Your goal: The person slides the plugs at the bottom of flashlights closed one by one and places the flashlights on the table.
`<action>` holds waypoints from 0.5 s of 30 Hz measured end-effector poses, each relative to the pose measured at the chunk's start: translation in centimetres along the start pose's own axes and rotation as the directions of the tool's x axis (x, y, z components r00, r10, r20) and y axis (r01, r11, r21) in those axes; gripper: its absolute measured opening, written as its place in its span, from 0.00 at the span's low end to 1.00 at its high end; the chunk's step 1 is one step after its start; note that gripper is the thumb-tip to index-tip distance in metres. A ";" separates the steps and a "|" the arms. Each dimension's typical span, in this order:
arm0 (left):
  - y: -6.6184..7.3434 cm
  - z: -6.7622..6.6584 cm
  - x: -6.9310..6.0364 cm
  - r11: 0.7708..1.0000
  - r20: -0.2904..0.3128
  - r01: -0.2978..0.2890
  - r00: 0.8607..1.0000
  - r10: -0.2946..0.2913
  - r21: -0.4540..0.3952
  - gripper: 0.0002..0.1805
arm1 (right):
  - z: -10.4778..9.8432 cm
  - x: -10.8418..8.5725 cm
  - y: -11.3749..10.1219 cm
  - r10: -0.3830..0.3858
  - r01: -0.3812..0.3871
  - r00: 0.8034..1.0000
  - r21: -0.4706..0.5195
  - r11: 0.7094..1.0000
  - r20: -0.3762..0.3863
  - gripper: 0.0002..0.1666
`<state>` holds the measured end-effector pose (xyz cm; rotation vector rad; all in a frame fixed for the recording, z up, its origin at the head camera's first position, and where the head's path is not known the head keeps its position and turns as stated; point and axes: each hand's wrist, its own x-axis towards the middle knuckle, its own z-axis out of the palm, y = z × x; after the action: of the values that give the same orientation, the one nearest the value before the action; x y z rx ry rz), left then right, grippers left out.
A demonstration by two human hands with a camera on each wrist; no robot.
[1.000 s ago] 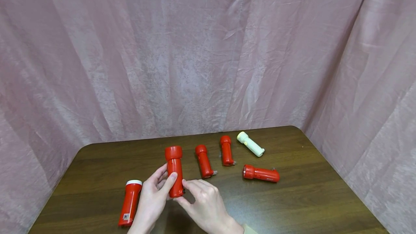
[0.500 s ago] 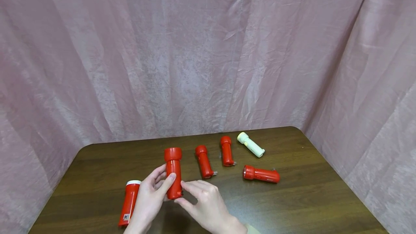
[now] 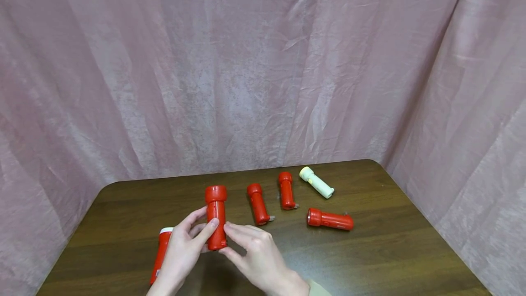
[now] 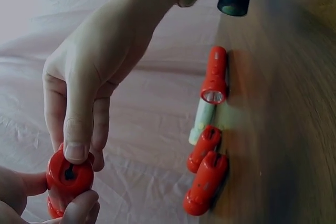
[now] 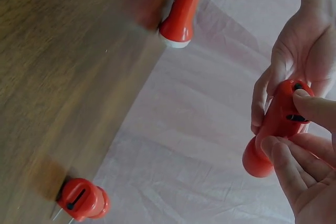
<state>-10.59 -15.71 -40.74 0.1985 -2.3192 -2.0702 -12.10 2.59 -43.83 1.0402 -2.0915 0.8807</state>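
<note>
A red flashlight (image 3: 216,218) is held above the table, head pointing away. My left hand (image 3: 185,243) grips its barrel, thumb across the top. My right hand (image 3: 256,252) pinches the tail end: in the left wrist view its thumb presses on the tail face (image 4: 69,174), beside a dark slot. Dark fittings on the tail show partly under the right thumb in the right wrist view, where the flashlight (image 5: 278,116) tilts between both hands. A red flashlight with a white rim (image 3: 162,252) lies beside my left forearm, partly hidden by it.
Right of my hands lie several more flashlights on the wooden table (image 3: 370,264): a red one (image 3: 258,204), another red one (image 3: 286,191), a pale green one (image 3: 316,182) and a red one lying sideways (image 3: 330,219). Pink curtains (image 3: 246,67) hang behind the table and along its sides.
Both hands have shifted slightly left with the flashlight. My left forearm now covers more of the white-rimmed flashlight. A dark bit at the held flashlight's tail, seen earlier, is hardly visible now.
</note>
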 end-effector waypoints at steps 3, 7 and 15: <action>0.2 -0.4 0.1 1.000 0.002 0.002 1.000 -0.002 0.019 0.30 | 0.2 0.2 -0.2 -0.009 0.009 1.000 -0.010 1.000 0.014 0.27; 0.3 -0.9 0.2 0.997 0.006 -0.030 1.000 0.030 0.066 0.30 | 0.4 0.3 -0.2 -0.026 0.027 1.000 -0.032 0.999 0.014 0.27; 0.6 -1.8 0.3 0.988 -0.013 -0.026 1.000 0.028 0.155 0.28 | 0.6 0.8 -0.4 -0.049 0.051 0.998 -0.037 0.998 0.032 0.28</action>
<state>-10.73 -17.42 -39.94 0.1845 -2.4600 -1.8696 -12.27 1.58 -43.46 1.0880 -2.0907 0.8020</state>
